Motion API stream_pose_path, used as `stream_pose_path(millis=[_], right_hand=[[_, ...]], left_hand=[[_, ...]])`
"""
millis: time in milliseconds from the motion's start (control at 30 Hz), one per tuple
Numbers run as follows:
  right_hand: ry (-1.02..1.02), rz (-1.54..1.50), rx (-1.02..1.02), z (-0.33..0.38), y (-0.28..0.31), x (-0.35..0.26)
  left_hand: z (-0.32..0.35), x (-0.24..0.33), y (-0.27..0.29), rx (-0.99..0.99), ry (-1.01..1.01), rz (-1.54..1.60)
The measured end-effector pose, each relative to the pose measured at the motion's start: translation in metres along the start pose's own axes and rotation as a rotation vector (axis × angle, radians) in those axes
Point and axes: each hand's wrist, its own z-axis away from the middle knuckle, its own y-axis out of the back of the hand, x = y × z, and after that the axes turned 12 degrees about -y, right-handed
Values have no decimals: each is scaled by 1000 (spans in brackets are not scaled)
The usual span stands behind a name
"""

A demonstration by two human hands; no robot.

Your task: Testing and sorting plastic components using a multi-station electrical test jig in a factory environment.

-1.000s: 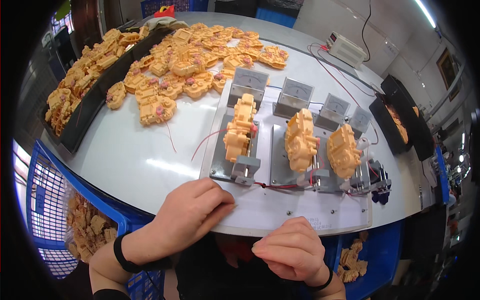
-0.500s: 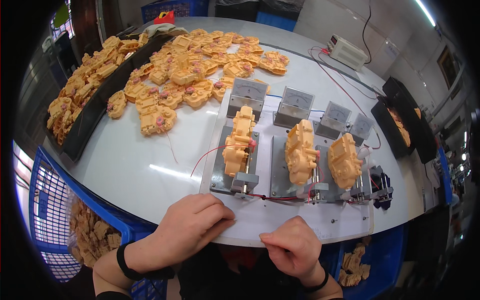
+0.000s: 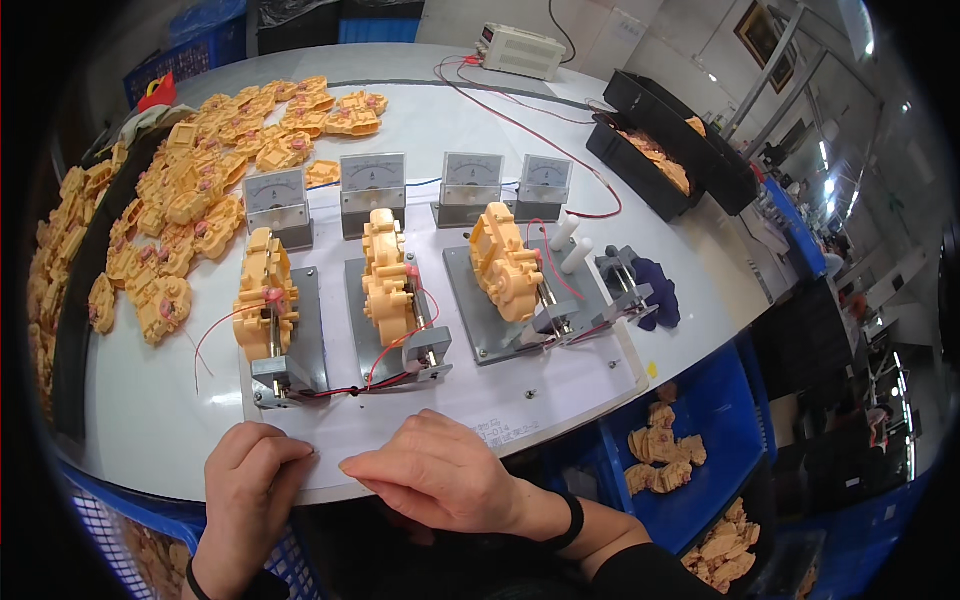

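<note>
At the near edge of the white board (image 3: 420, 400), my left hand (image 3: 250, 485) is closed in a pinch, its fingertips by a speck too small to name. Close on its right, my right hand (image 3: 440, 472) is closed, thumb and fingers pressed together; anything inside is hidden. Beyond them stand three yellow plastic gear housings, the left one (image 3: 262, 300), the middle one (image 3: 385, 280) and the right one (image 3: 503, 265), each upright on a grey metal test fixture. A thin red wire trails from the left housing. Behind them are several analog panel meters (image 3: 372, 182).
Loose yellow housings (image 3: 180, 220) are heaped at the left. Black bins (image 3: 655, 165) and a power supply (image 3: 520, 52) stand at the back. A dark cloth (image 3: 656, 295) lies by the rightmost fixture. Blue crates (image 3: 735, 420) with housings sit below the table's right edge.
The view has swung right, so the fixtures appear further left. My hands have come closer together in front of the left and middle fixtures. The housings still sit on their fixtures.
</note>
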Motion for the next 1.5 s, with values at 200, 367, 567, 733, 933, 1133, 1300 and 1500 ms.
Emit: stream_pose_path(millis=[200, 367, 567, 733, 933, 1133, 1300, 1500], right_hand=[[-5, -6, 9, 2, -1, -2], [-27, 8, 24, 2, -2, -2], [-44, 21, 15, 0, -1, -2], [-50, 46, -33, -5, -4, -5], [-182, 73, 13, 5, 0, -10], [-223, 61, 46, 10, -2, -7], [-248, 39, 53, 11, -4, -6], [-224, 81, 77, 13, -3, -7]], left_hand=[[3, 5, 5, -12, 66, 47], [2, 5, 6, -31, 127, 108], [0, 6, 9, -45, 170, 123], [5, 3, 16, -49, 153, 128], [5, -5, 12, -68, 25, 155], [8, -8, 8, -45, 9, 155], [9, -9, 7, -57, 8, 148], [11, -7, 8, -47, -2, 140]])
